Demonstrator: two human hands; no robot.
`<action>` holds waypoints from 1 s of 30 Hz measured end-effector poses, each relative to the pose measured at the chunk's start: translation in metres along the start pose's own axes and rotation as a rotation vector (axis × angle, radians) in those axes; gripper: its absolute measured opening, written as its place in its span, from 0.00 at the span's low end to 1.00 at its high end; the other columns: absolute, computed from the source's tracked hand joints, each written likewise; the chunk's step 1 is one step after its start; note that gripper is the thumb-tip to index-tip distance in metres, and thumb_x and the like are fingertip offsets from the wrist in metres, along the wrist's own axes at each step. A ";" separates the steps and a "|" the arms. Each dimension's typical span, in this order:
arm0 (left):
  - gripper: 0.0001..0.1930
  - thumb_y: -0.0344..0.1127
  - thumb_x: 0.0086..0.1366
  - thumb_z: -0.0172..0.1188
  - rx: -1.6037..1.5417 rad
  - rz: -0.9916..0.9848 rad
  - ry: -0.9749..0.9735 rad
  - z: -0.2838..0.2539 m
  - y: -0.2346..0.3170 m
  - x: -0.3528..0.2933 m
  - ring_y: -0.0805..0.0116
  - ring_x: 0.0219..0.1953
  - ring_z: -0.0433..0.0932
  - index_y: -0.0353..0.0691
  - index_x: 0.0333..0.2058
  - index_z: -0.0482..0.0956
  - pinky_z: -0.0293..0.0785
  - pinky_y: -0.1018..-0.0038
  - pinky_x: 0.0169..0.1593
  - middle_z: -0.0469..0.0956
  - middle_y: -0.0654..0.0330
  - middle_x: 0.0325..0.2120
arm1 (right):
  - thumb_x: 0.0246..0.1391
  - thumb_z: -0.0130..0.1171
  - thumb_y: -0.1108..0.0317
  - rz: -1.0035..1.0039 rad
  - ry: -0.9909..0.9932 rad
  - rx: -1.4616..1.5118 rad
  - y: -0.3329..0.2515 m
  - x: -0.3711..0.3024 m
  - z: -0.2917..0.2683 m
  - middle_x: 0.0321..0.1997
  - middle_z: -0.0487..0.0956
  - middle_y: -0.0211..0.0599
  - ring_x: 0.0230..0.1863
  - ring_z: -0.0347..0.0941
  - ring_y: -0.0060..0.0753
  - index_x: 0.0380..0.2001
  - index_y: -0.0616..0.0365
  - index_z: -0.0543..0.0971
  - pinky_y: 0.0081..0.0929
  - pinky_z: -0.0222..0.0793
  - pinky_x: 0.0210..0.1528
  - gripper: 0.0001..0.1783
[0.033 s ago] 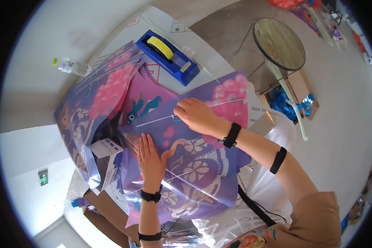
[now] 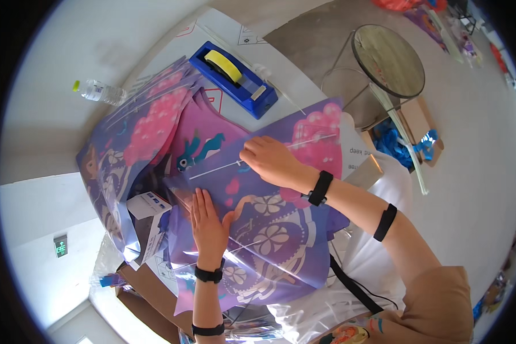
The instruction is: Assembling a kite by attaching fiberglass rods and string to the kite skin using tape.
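Observation:
A large purple plastic sheet printed with pink and white figures (image 2: 286, 269), like a kite, lies before me with thin white rods across it. My left hand (image 2: 210, 226) presses flat on it, fingers stretched out. One white rod (image 2: 218, 170) runs slantwise past those fingertips and under my right hand (image 2: 269, 163), and it carries a small white fitting. The right fingers are curled closed over the rod beside that fitting. Their tips are hidden, so what they pinch cannot be made out. More printed sheets (image 2: 117, 137) are stacked at the left.
A blue tape dispenser (image 2: 252, 97) stands behind the sheet on the white table (image 2: 286, 69). A small white box (image 2: 149, 206) and a plastic bottle (image 2: 100, 92) are at the left. At the right are a round stool (image 2: 389, 60) and a carton (image 2: 415, 117) with blue material.

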State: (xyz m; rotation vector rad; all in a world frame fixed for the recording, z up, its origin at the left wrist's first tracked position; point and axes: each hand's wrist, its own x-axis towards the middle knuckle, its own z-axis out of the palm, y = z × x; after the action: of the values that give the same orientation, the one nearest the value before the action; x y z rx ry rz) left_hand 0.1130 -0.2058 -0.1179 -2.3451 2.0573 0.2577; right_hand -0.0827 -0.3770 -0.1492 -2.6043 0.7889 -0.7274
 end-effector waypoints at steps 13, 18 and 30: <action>0.30 0.43 0.60 0.62 0.122 -0.142 0.079 0.002 0.002 -0.012 0.49 0.60 0.67 0.30 0.56 0.68 0.57 0.57 0.68 0.69 0.47 0.55 | 0.47 0.56 0.76 -0.043 -0.006 0.124 -0.007 0.011 0.010 0.33 0.72 0.35 0.40 0.72 0.41 0.32 0.57 0.76 0.35 0.69 0.42 0.07; 0.37 0.36 0.53 0.69 -0.285 -0.129 0.136 -0.003 0.020 0.000 0.47 0.62 0.65 0.29 0.58 0.64 0.62 0.57 0.65 0.64 0.45 0.60 | 0.46 0.56 0.77 -0.042 0.009 0.097 -0.005 0.013 0.013 0.34 0.72 0.34 0.42 0.71 0.39 0.32 0.57 0.77 0.35 0.69 0.46 0.08; 0.32 0.26 0.56 0.50 -0.199 -0.222 0.269 0.014 0.014 0.009 0.44 0.66 0.58 0.28 0.63 0.61 0.45 0.46 0.70 0.60 0.41 0.65 | 0.46 0.57 0.81 -0.069 -0.032 0.111 0.005 0.018 0.004 0.35 0.73 0.35 0.40 0.72 0.42 0.32 0.58 0.78 0.37 0.69 0.42 0.09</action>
State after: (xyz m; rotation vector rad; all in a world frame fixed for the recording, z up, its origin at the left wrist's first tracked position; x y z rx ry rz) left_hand 0.0985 -0.2150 -0.1313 -2.8435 1.9247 0.1561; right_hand -0.0696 -0.3908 -0.1474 -2.5474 0.6340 -0.7248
